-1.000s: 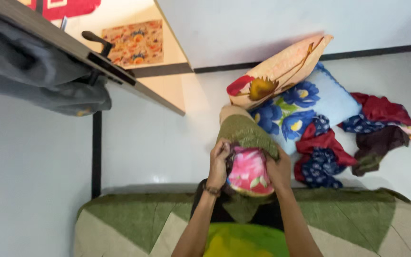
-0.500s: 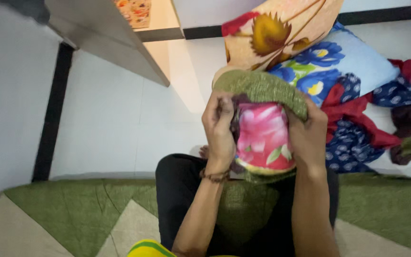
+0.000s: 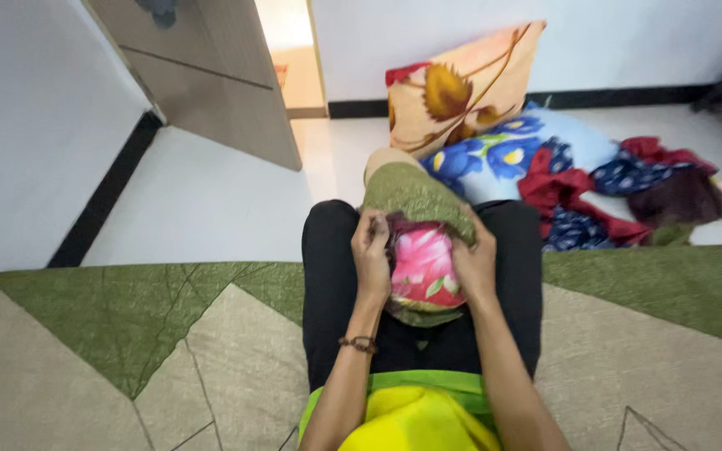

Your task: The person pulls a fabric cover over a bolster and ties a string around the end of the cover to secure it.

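1. Nearest is the green and beige sofa cover (image 3: pixel 152 334), on which the person sits, with black trousers and a yellow garment at the waist.
2. On the lap, the left hand (image 3: pixel 371 257) grips the left side of a pink flowered cushion (image 3: pixel 422 269); its fingers are curled and pinch the edge of the green cushion cover (image 3: pixel 415 194).
3. The right hand (image 3: pixel 475 260) holds the right side, with fingers closed on the same cover edge.
4. The cover wraps the far part of the cushion; the pink part shows between the hands.
5. Farther, on the white floor (image 3: pixel 211 200), lie a beige flowered pillow (image 3: pixel 461 83), a blue flowered pillow (image 3: pixel 495 159) and a heap of red and blue clothes (image 3: pixel 612 188).
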